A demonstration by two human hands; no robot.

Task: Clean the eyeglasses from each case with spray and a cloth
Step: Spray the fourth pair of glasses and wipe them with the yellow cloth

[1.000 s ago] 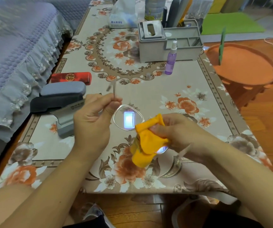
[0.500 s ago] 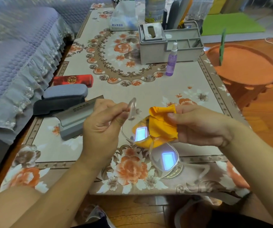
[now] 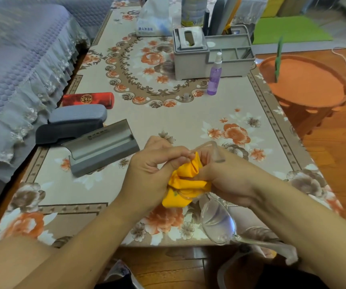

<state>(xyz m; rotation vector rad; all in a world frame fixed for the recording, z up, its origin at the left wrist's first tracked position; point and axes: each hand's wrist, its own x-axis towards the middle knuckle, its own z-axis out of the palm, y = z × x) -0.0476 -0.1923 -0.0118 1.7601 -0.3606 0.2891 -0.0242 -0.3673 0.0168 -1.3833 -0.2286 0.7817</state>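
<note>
Floral cloth covers the table (image 3: 188, 122) under my hands. My left hand (image 3: 151, 170) and right hand (image 3: 226, 180) pinch one yellow cloth (image 3: 185, 180) around one clear pair of eyeglasses (image 3: 218, 222), the free lens hanging below my right fingers. Beyond my left fingers lie four cases: the open grey case (image 3: 103, 147), two shut dark ones and a red one; one purple spray bottle (image 3: 214, 77) stands farther off. I judge this pair mid-wipe, others pending.

We see our left hand (image 3: 153, 163) and right hand (image 3: 224, 176) bunching a yellow cloth (image 3: 185, 180) around clear-framed eyeglasses (image 3: 218, 222) above the floral-covered bench (image 3: 168, 119); an open grey case (image 3: 103, 149) lies at ten o'clock, a purple spray bottle (image 3: 214, 78) near one.
</note>
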